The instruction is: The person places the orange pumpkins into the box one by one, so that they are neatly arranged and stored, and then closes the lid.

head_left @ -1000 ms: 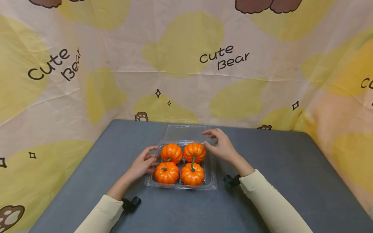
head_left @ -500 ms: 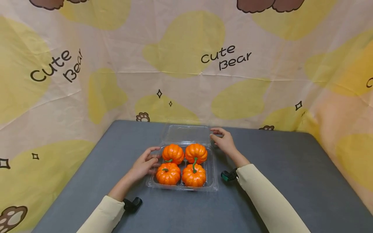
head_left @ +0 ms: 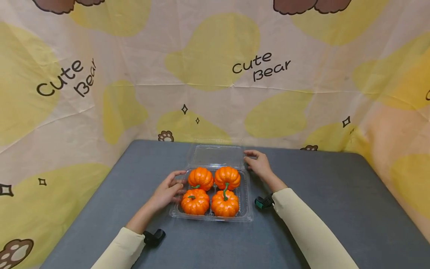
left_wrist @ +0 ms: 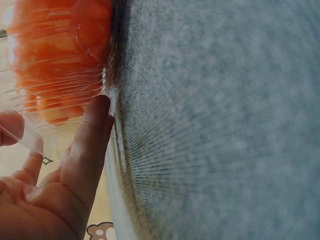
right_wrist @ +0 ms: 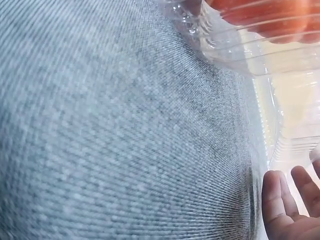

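Note:
A clear plastic clamshell box (head_left: pixel 248 215) lies on the table with its lid (head_left: pixel 217 155) folded back flat behind it. Inside sit several small orange pumpkins: a back left one (head_left: pixel 200 178), a back right one (head_left: pixel 227 177), a front left one (head_left: pixel 195 202) and a front right one (head_left: pixel 225 204). The person's left hand (head_left: pixel 166 189) rests against the box's left wall, its fingers (left_wrist: pixel 87 142) fairly straight along the ribbed side. Beside the lid's right edge is the right hand (head_left: pixel 260 165), fingers (right_wrist: pixel 272 195) loosely extended; whether they touch the lid is unclear.
The grey table (head_left: pixel 211 246) ends at a patterned cloth backdrop (head_left: pixel 208 74) close behind the lid. Black wrist devices hang under both cuffs, one on the left wrist (head_left: pixel 154 238) and one on the right wrist (head_left: pixel 264 201).
The right hand has moved from beside the back right pumpkin away to the lid's right edge. The left hand stays by the box's left side, and the pumpkins keep their places.

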`<state>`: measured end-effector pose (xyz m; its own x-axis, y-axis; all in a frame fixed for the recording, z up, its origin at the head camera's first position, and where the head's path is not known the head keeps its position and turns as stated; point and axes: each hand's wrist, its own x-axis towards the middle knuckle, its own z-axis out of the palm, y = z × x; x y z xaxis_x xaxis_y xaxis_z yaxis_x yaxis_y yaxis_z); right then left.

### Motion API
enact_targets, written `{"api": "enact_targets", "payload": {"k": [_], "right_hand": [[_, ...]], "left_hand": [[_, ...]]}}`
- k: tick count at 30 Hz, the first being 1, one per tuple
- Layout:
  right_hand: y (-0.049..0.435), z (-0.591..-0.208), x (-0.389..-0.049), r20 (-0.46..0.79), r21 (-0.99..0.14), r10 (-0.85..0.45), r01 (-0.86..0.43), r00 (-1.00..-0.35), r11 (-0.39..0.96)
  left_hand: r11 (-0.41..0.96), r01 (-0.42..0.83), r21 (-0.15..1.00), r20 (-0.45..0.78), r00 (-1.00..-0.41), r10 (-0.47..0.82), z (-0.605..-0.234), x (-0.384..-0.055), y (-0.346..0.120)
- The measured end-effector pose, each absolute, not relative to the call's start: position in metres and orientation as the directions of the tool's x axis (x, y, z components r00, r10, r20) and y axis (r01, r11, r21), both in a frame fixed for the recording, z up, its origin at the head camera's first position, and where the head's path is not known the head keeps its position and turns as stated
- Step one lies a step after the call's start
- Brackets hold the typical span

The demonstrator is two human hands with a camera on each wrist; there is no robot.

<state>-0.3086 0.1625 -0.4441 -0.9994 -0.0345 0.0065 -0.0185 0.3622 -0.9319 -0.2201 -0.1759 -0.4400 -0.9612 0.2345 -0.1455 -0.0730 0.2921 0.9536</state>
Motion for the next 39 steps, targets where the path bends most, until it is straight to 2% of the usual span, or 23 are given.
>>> {"api": "enact_targets", "payload": {"k": [15, 39], "right_hand": [[0.164, -0.437, -0.307, 0.012, -0.933, -0.022, -0.019, -1.000, 0.361], [0.169, -0.420, -0.306, 0.151, -0.884, 0.025, -0.123, -0.988, 0.452]], "left_hand": [[0.292, -0.069, 0.954, -0.141, -0.962, 0.235, -0.439, -0.219, -0.175], [0.302, -0.067, 0.951, -0.129, -0.973, 0.191, -0.437, -0.215, -0.169]]}}
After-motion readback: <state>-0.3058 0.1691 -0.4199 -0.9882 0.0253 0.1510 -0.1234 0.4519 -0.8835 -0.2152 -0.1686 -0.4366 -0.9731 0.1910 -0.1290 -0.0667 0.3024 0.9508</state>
